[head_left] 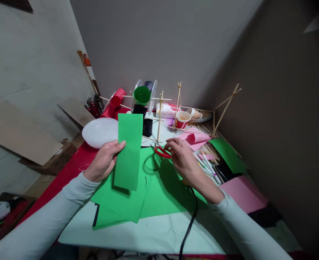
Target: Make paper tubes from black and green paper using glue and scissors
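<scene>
My left hand pinches a strip of green paper between thumb and fingers, holding it upright above the table. My right hand has its fingers bent at the handles of a pair of red-handled scissors. The scissors are raised, and a ring-shaped shadow falls on the paper below them. Their blades point away and to the left, partly lost against the background. Beneath both hands, larger green sheets lie overlapping on the white tabletop.
A white bowl stands left of the strip. Behind are a green cup, a paper cup and frames of thin sticks. Several markers and pink paper lie to the right. A black cable crosses the front edge.
</scene>
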### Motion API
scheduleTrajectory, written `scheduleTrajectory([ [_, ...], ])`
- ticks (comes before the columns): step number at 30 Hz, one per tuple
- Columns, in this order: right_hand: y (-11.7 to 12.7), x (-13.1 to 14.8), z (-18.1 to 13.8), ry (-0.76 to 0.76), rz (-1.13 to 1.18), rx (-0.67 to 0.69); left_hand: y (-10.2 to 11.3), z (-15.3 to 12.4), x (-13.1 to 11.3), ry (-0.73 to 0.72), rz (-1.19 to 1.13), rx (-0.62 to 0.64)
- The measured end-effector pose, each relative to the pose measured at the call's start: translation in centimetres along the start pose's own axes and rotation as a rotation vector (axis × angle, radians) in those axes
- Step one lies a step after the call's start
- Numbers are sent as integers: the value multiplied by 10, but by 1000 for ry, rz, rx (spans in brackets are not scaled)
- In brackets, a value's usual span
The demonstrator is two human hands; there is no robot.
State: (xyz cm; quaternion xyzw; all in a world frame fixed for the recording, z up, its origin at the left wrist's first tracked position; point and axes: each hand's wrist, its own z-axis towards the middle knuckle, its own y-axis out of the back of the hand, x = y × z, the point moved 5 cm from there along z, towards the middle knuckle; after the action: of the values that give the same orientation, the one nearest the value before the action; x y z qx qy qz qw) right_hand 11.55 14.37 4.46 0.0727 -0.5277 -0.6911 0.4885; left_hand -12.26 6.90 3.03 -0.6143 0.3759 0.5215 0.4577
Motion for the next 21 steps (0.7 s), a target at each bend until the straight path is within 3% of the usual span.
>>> scheduleTrajectory([
  [6,-30,20,3,41,-152,229,7,-3,12,149,-131,-44],
  [12,-28,37,-15,135,-192,386,13,-2,17,237,-162,-98],
  [15,-17,27,11,127,-201,346,11,-1,19,251,-174,-87],
  [21,-12,-4,99,89,-185,190,7,0,27,226,-170,-34],
])
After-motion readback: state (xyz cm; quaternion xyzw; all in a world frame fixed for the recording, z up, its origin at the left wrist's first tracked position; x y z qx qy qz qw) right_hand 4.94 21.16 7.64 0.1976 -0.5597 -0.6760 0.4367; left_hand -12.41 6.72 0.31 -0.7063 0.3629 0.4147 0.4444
